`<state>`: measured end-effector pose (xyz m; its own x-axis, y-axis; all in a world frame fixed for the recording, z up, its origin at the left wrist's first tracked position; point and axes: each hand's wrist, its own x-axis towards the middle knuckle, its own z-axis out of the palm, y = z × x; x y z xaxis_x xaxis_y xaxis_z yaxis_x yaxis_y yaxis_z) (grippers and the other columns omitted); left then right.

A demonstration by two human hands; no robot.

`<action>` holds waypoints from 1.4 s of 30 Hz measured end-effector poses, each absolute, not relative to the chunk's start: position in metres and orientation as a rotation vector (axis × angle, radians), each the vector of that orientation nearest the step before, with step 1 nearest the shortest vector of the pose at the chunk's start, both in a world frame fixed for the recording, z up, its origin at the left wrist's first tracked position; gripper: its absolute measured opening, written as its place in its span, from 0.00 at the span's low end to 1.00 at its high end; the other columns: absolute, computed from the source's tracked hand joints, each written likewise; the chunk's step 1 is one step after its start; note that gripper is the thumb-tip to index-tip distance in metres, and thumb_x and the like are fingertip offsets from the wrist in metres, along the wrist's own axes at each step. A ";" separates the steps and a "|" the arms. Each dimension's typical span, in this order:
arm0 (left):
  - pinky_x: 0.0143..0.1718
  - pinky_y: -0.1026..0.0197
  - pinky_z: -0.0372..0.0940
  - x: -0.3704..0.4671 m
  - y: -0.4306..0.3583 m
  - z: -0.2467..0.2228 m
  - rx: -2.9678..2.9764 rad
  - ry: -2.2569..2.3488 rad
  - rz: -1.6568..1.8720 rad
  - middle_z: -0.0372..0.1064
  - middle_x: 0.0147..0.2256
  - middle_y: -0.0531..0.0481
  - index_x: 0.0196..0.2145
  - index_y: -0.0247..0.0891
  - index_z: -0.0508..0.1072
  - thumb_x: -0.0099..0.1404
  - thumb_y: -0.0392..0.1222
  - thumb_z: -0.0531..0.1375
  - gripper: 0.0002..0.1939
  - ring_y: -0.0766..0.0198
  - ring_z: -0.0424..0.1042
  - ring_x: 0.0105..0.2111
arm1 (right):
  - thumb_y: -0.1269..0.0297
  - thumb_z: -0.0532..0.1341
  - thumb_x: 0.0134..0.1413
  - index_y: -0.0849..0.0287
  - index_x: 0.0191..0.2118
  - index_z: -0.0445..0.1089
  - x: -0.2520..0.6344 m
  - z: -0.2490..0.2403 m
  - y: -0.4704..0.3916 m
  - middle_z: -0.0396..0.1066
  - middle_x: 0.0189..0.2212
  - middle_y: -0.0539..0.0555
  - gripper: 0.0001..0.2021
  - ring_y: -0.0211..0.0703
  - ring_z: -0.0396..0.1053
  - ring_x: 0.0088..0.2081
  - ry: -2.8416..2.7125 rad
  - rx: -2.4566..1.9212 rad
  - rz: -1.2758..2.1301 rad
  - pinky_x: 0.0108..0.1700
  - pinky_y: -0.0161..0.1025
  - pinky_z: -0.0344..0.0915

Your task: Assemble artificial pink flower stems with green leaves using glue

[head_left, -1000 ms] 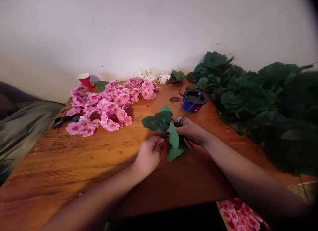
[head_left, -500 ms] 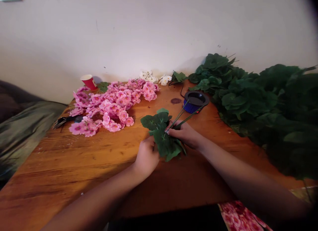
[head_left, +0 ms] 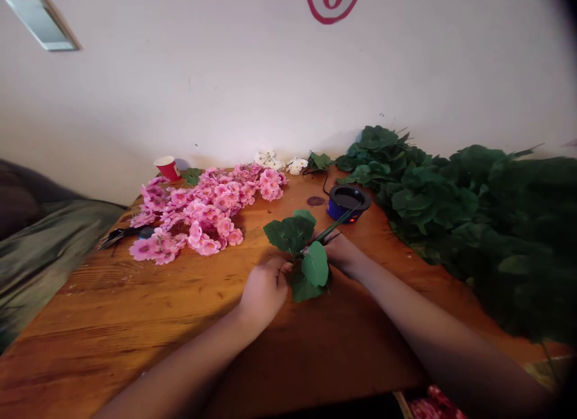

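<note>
Above the middle of the wooden table, a small bunch of green artificial leaves (head_left: pixel 291 234) is between my two hands. My left hand (head_left: pixel 267 287) is closed at the near left side of the bunch, its thumb and fingers pinched beside the leaves. My right hand (head_left: pixel 338 250) is wrapped round the leaf stems on the right, its fingers partly hidden by the foliage. The stems slant up and right toward a blue pot with a black rim (head_left: pixel 345 204), which has a lit red light and a cable.
Pink artificial flowers (head_left: pixel 210 217) spread over the table's left side, with a red paper cup (head_left: pixel 167 168) behind them. White flowers (head_left: pixel 297 165) lie by the wall. A big heap of green leaves (head_left: pixel 433 196) covers the right side. Dark thin stems (head_left: pixel 118 235) lie at the left edge.
The leaves have turned between my hands, and the stems now lie closer together and lower. A pale rounded leaf now faces me. The view has tilted upward, showing more wall.
</note>
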<state>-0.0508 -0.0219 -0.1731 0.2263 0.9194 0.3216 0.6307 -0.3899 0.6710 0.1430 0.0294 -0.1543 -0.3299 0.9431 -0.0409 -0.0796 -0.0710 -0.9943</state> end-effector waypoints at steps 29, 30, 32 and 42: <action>0.30 0.62 0.55 -0.053 -0.017 -0.175 2.053 1.446 0.890 0.65 0.24 0.52 0.25 0.38 0.65 0.68 0.35 0.50 0.13 0.65 0.65 0.26 | 0.58 0.74 0.39 0.62 0.32 0.74 0.122 -0.170 0.019 0.73 0.24 0.51 0.16 0.37 0.70 0.25 -1.122 -0.927 1.691 0.30 0.33 0.69; 0.30 0.62 0.56 -0.053 -0.017 -0.175 2.032 1.423 0.905 0.64 0.24 0.53 0.25 0.38 0.64 0.69 0.37 0.50 0.14 0.65 0.65 0.26 | 0.58 0.74 0.39 0.62 0.32 0.74 0.122 -0.169 0.019 0.73 0.24 0.50 0.16 0.37 0.70 0.25 -1.140 -0.907 1.669 0.30 0.33 0.69; 0.30 0.63 0.58 -0.053 -0.016 -0.176 1.971 1.385 0.952 0.63 0.24 0.53 0.27 0.38 0.65 0.72 0.42 0.49 0.15 0.65 0.64 0.27 | 0.58 0.73 0.41 0.61 0.31 0.73 0.122 -0.167 0.020 0.73 0.24 0.50 0.14 0.36 0.69 0.24 -1.168 -0.876 1.629 0.30 0.33 0.68; 0.60 0.43 0.58 -0.067 -0.031 -0.148 2.354 1.143 1.741 0.62 0.53 0.41 0.51 0.42 0.63 0.66 0.38 0.58 0.16 0.51 0.63 0.57 | 0.57 0.61 0.58 0.56 0.36 0.72 0.128 -0.147 0.005 0.71 0.30 0.54 0.08 0.44 0.69 0.33 -1.546 -0.952 0.849 0.36 0.40 0.65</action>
